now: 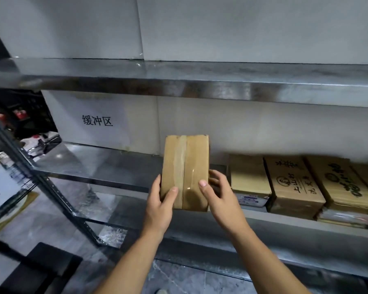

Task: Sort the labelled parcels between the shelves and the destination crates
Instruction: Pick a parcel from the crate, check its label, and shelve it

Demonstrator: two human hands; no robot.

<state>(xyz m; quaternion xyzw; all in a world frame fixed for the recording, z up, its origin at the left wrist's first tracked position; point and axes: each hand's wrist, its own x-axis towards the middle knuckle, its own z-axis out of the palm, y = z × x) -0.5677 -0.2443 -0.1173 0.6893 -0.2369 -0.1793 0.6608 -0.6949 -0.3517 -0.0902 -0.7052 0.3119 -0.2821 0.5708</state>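
A small brown cardboard parcel, sealed lengthwise with clear tape, is held upright in front of the middle metal shelf. My left hand grips its lower left edge, thumb on the front face. My right hand grips the lower right edge, thumb on the tape and fingers behind the parcel. The parcel's label is not visible from this side.
Several brown cartons with printed characters sit on the same shelf to the right. A white sheet with handwritten characters hangs on the back panel at left. An upper shelf runs overhead. A dark rack post slants at left.
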